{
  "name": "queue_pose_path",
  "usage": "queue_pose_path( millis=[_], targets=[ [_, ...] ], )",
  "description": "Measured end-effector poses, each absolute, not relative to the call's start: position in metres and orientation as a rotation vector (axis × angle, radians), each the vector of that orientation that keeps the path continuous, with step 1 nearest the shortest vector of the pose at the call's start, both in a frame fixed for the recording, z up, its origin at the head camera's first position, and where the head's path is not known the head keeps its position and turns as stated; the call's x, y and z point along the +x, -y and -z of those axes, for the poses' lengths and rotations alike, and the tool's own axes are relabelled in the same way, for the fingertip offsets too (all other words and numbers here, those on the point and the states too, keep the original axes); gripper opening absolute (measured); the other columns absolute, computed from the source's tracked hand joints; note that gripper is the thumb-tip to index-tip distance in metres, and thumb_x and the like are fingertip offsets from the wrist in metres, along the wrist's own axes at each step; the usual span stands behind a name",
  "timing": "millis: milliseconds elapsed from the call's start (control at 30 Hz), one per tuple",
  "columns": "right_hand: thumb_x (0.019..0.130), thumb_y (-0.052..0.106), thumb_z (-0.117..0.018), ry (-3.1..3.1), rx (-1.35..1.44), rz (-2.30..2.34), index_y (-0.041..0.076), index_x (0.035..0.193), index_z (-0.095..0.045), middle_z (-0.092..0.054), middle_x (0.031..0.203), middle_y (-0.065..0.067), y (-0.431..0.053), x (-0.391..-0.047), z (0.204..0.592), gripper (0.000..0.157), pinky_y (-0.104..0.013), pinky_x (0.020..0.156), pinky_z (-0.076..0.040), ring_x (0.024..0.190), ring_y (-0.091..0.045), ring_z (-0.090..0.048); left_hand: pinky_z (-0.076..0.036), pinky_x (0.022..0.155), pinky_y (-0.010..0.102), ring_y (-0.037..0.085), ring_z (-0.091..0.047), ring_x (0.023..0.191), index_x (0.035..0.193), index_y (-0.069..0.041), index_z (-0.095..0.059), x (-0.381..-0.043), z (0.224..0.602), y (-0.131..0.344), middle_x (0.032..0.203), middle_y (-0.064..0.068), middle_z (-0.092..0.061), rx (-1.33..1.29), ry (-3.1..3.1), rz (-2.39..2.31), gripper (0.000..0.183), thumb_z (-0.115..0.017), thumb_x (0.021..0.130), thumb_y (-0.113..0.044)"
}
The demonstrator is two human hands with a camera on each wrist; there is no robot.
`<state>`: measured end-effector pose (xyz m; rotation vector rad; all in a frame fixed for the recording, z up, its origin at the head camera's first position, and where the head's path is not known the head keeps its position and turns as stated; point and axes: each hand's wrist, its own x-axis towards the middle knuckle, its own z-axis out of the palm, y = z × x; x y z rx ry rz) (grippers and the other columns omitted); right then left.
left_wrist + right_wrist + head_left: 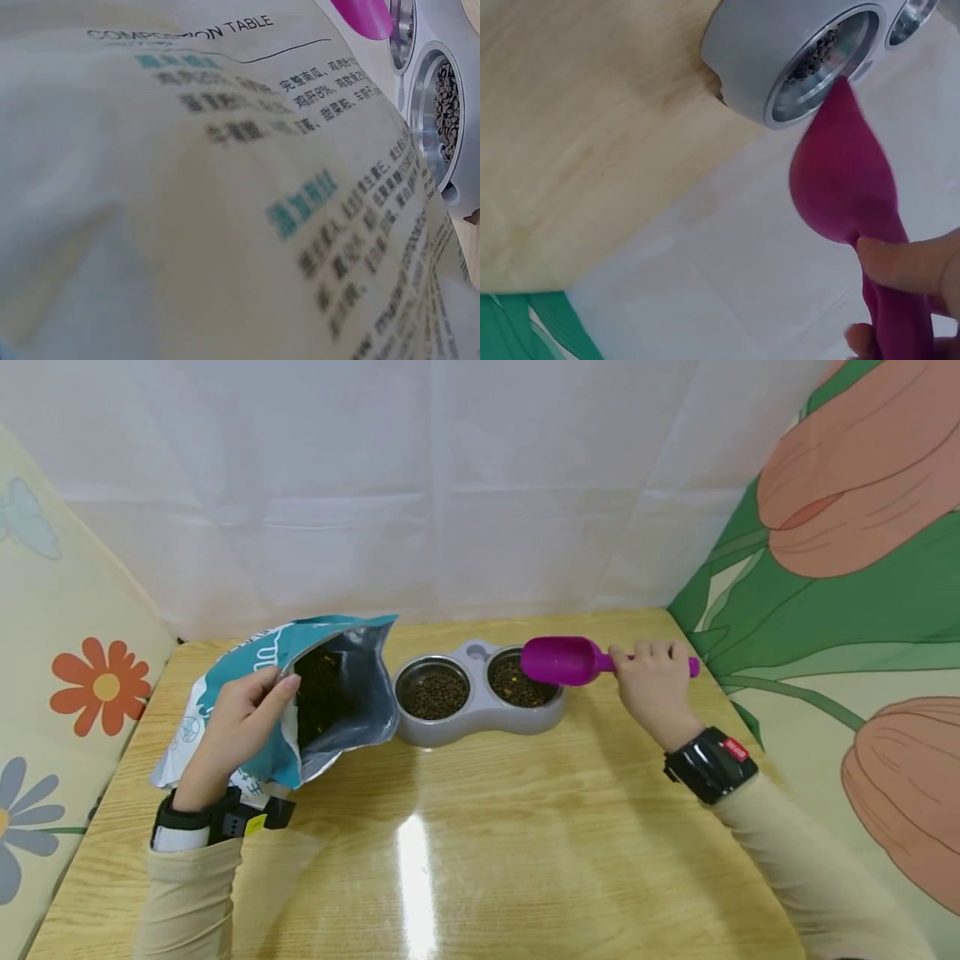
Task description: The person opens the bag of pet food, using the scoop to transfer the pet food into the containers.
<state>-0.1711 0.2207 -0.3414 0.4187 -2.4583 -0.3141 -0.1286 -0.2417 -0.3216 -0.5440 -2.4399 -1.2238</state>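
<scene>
My left hand [243, 722] grips the near rim of a teal and white pet food bag [204, 702], its mouth held wide toward the bowls. Dark kibble [321, 697] shows inside, against the silver lining. In the left wrist view the bag's printed side [225, 187] fills most of the picture. My right hand [656, 689] holds a magenta scoop [562, 660] by its handle. The scoop's front end overlaps the right bowl [558, 697] of a grey double feeder [480, 718]; its inside looks bare. Brown kibble lies in both the left bowl [433, 695] and the right one.
The feeder stands on a wood-grain table [510, 843] near its back edge. Behind it hangs a white cloth [360, 502]. Flower-patterned panels border the left [45, 610] and right [847, 635] sides.
</scene>
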Motion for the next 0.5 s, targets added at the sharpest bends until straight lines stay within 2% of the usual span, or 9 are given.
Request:
queue_pose_path(
  millis=[167,300,500],
  targets=[
    [0.077,0.018,-0.071,2.628,0.306,0.073,0.004,0.089,-0.057,-0.051,0.065,-0.019,-0.230,-0.161,0.351,0.023,-0.046,0.052,-0.033,0.056,-0.037,-0.050,-0.023,0.045,0.025,0.009,-0.030,0.050,0.066,-0.002,-0.041,-0.128,0.322,0.242,0.058,-0.003,-0.028,-0.508,2.456,1.208,0.027,-0.048,0.092,-0.004],
    [0.083,0.015,-0.064,2.748,0.229,-0.127,-0.001,0.091,-0.057,-0.051,0.064,-0.019,-0.236,-0.156,0.364,0.020,-0.044,0.043,-0.034,0.051,-0.035,-0.050,-0.024,0.045,0.025,0.009,-0.031,0.051,0.066,-0.002,-0.042,-0.127,0.321,0.241,0.058,-0.003,-0.028,-0.490,2.468,1.194,0.026,-0.049,0.091,-0.002],
    [0.086,0.003,-0.054,2.887,0.120,-0.389,-0.014,0.105,-0.050,-0.054,0.074,-0.028,-0.243,-0.153,0.389,0.026,-0.049,0.053,-0.040,0.063,-0.040,-0.053,-0.024,0.045,0.025,0.010,-0.032,0.051,0.067,-0.002,-0.043,-0.128,0.322,0.241,0.058,-0.002,-0.029,-0.488,2.479,1.200,0.025,-0.049,0.092,-0.004]
  ],
)
